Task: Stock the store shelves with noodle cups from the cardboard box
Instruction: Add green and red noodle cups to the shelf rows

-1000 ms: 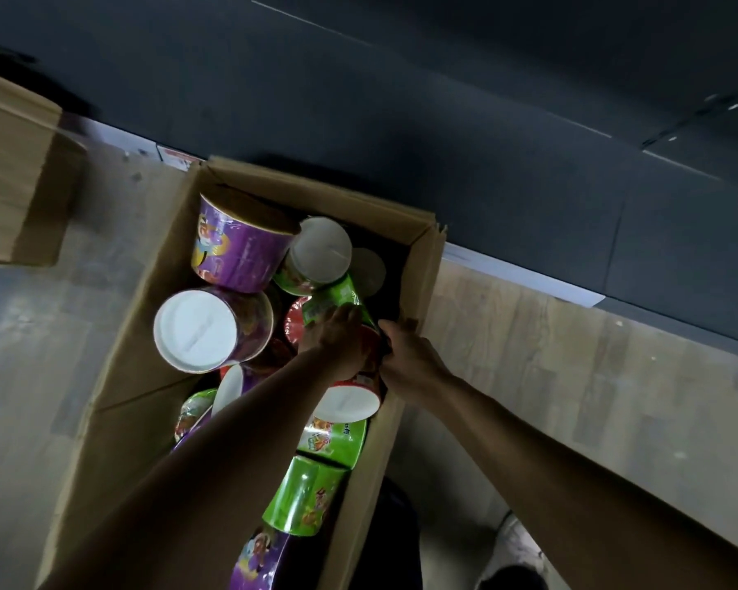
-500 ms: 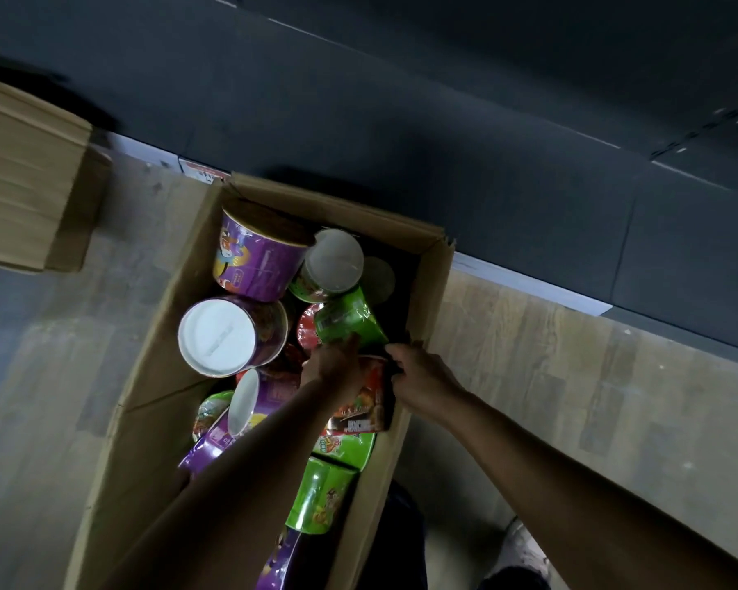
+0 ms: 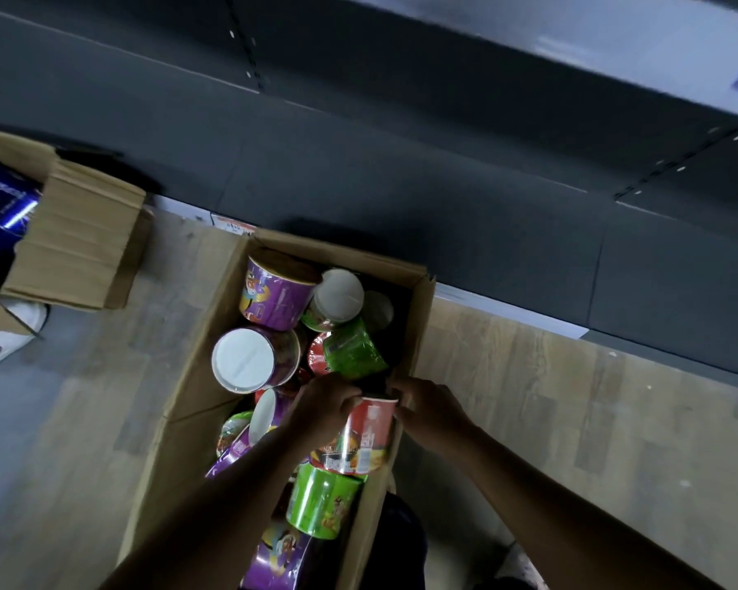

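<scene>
An open cardboard box [image 3: 197, 389] lies on the wooden floor, holding several noodle cups in purple, green and red. Both my hands grip one red noodle cup [image 3: 361, 436] over the box's right side. My left hand [image 3: 327, 404] clasps its left rim and my right hand [image 3: 427, 408] its right rim. A large purple cup [image 3: 275, 298] sits at the box's far end, a second purple cup [image 3: 252, 359] shows its white base, and green cups [image 3: 352, 349] [image 3: 320, 500] lie around the red one.
A dark grey shelf base [image 3: 401, 163] runs along the far side, with a lighter shelf edge [image 3: 614, 49] at top right. A second cardboard box [image 3: 73, 236] with blue packs [image 3: 1, 206] stands at the left. Wooden floor [image 3: 571, 419] spreads to the right.
The red cup has risen out of the pile between both hands and now stands more upright. The view has tilted up, revealing the second box and more shelf.
</scene>
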Tool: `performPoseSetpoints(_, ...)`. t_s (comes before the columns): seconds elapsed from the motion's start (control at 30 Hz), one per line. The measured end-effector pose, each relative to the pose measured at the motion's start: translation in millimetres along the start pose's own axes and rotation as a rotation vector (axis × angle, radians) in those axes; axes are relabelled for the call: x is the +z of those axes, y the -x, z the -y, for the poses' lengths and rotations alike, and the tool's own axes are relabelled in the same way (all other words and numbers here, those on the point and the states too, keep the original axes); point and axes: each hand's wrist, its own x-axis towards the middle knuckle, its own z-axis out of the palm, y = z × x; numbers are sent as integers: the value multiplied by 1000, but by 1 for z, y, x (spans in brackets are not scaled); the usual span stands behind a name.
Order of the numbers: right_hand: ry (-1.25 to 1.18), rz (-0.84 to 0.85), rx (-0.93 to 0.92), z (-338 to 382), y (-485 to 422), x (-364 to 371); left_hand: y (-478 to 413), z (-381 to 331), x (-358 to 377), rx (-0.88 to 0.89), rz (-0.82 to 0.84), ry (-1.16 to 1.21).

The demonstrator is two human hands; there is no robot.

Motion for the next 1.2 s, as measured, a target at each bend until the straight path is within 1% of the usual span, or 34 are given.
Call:
performPoseSetpoints(0.2, -109, -94, -141, 14, 53, -34, 31, -59, -48, 120, -53, 22)
performPoseSetpoints(0.37, -70, -118, -141, 18, 105, -77, 54, -126, -87, 205, -51, -28)
performPoseSetpoints(0.57, -169, -225, -181, 13, 174, -139, 79, -210, -119, 279, -92, -53)
performPoseSetpoints(0.63, -231, -266, -191, 10, 196, -158, 85, -234, -127, 305, -97, -65)
performPoseSetpoints(0.73, -387, -307, -229, 4, 230, -185, 97, -268, -137, 349, -148, -89)
performPoseSetpoints(0.87, -479, -360, -237, -6, 274, -218, 115, -320, -150, 426, -171, -47)
performPoseSetpoints(1.03, -519, -449, -237, -23, 329, -259, 134, -390, -159, 504, -159, -94)
performPoseSetpoints(1.2, -460, -556, -301, -42, 389, -305, 152, -463, -170, 566, -208, -113)
